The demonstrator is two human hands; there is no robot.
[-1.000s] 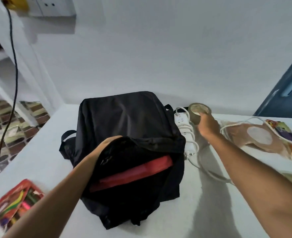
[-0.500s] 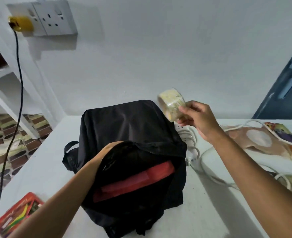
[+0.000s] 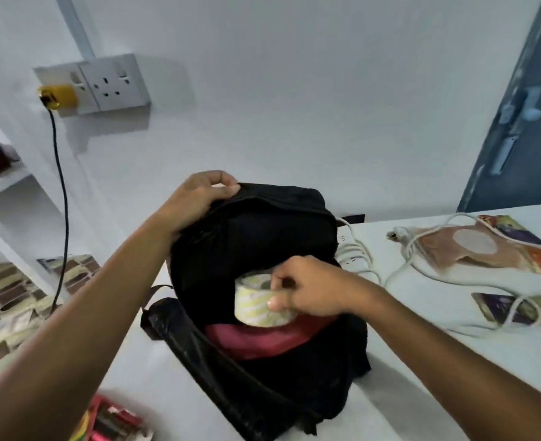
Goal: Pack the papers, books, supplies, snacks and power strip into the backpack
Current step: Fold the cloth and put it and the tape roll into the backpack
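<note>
Black backpack (image 3: pixel 262 237) open on white counter (image 3: pixel 422 354), left hand (image 3: pixel 199 195) pinching its top edge, right hand (image 3: pixel 307 291) gripping tape roll (image 3: pixel 256 300) over red item (image 3: pixel 262 338) inside, white power strip (image 3: pixel 352 249) just beside

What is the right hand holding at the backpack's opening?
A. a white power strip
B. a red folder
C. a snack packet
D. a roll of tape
D: the right hand grips a roll of tape at the mouth of the black backpack, above a red item inside.
</note>
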